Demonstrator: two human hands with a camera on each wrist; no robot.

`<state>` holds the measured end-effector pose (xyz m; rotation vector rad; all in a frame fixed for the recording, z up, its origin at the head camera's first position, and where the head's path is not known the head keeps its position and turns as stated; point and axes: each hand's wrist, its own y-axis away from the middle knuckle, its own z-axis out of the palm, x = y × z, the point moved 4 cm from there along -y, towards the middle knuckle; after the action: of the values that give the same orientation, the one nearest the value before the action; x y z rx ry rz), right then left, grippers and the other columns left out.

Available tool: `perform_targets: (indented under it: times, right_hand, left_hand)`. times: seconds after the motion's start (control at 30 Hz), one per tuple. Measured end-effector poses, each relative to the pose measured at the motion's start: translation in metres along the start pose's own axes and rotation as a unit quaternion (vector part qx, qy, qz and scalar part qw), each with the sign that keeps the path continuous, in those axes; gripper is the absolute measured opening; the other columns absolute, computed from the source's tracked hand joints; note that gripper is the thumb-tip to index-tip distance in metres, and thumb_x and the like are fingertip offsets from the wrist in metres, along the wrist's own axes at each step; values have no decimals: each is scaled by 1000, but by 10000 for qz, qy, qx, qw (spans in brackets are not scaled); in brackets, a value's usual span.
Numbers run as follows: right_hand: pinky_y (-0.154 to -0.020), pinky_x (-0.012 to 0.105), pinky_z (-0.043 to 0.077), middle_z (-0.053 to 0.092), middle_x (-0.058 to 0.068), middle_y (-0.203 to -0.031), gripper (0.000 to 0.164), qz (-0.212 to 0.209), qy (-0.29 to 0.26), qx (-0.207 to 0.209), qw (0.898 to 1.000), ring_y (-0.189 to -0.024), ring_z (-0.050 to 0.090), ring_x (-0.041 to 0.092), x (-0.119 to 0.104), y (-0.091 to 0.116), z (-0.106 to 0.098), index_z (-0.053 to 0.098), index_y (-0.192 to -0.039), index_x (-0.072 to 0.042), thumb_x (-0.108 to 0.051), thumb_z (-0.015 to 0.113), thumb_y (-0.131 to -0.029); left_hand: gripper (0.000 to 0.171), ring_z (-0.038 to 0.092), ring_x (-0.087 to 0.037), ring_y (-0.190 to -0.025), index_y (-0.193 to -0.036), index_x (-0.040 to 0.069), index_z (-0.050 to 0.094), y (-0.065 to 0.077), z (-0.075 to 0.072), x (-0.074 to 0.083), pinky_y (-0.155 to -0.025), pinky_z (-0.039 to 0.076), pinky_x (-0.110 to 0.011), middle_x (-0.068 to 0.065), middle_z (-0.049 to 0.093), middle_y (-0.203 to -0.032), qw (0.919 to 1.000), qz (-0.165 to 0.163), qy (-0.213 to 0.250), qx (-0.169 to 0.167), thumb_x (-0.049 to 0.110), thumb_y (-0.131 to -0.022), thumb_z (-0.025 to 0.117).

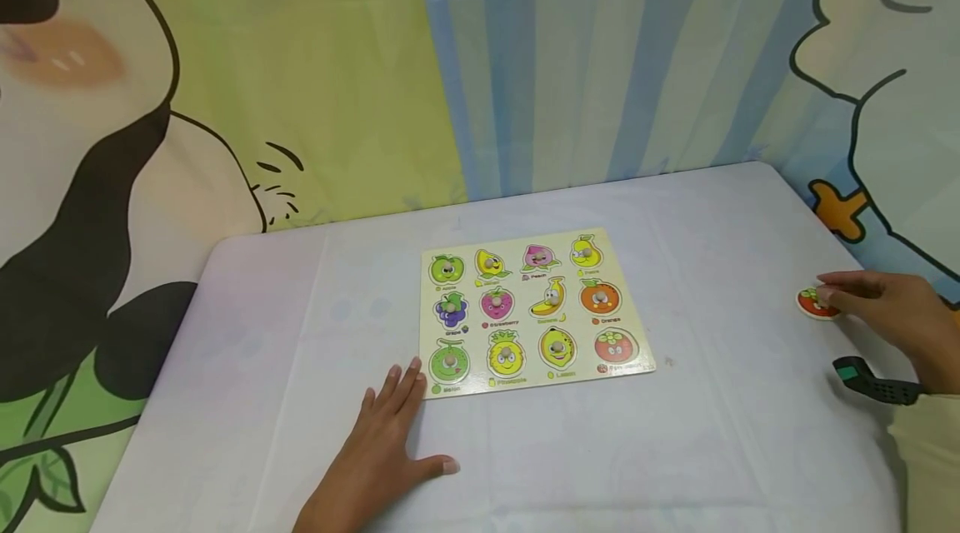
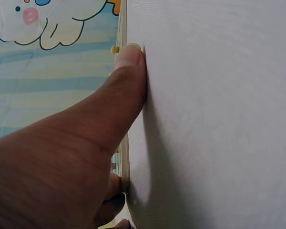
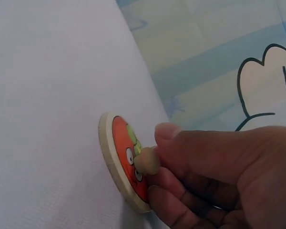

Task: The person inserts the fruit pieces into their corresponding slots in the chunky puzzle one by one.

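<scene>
A cream fruit puzzle board (image 1: 517, 321) lies on the white table, with rows of knobbed fruit pieces. At its lower right, the round red fruit picture (image 1: 616, 346) shows no knob. My left hand (image 1: 375, 454) rests palm down, fingers extended, its fingertips at the board's near left corner; in the left wrist view the thumb (image 2: 126, 76) lies straight. Far to the right, near the table edge, my right hand (image 1: 892, 312) pinches the wooden knob (image 3: 148, 161) of a round red-orange puzzle piece (image 3: 121, 143) with green leaves. That piece appears to lie on the cloth.
The white-covered table (image 1: 720, 450) meets a cartoon-printed backdrop (image 1: 562, 58) along its far edge. A dark band (image 1: 873, 383) with a green end is at the right wrist, beside a pale sleeve (image 1: 926, 450).
</scene>
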<state>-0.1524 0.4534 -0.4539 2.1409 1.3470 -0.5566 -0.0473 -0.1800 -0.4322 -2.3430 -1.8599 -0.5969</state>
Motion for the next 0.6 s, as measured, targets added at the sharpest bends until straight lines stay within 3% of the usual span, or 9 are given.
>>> perform_targets:
  times: [0.07,0.3,0.37,0.5,0.6]
  right_hand:
    - [-90,72,33,44,37,-133,73,74,4,-146,9999,-109,46,48,6,-4,3,45,-139,7,-50,56,-95]
    - [-82,67,39,48,37,-130,74,-266,246,-317,9988,-106,51,46,6,-4,4,46,-137,6,-54,54,-94]
    - [-83,69,38,46,36,-131,73,-144,283,-446,9985,-108,47,48,5,-3,4,46,-137,6,-52,56,-94]
    - [-79,66,43,48,38,-125,58,-200,682,-467,9964,-104,45,51,-3,-4,3,51,-128,9,-36,65,-94]
    - [-67,56,48,55,38,-110,46,-521,1118,-344,9918,-94,49,50,-12,-2,1,56,-116,15,-23,68,-93]
  left_hand:
    - [119,11,-30,-147,-150,4,35,0,0,0,-114,14,-57,-6,24,-159,10000,0,10,-3,76,-62,70]
    - [119,11,-30,-147,-150,4,35,0,1,0,-114,14,-57,-7,23,-159,10000,-9,-29,-14,76,-61,70]
    - [120,10,-30,-147,-151,5,34,0,1,-1,-114,13,-57,-6,22,-160,10000,-44,-43,-42,76,-61,70]
    - [120,9,-29,-147,-151,6,34,-1,1,0,-115,13,-57,-5,21,-160,9999,-110,-84,-87,75,-60,71]
    - [120,10,-29,-147,-151,5,34,0,0,0,-115,14,-57,-5,22,-160,9999,-84,-96,-77,74,-61,72]
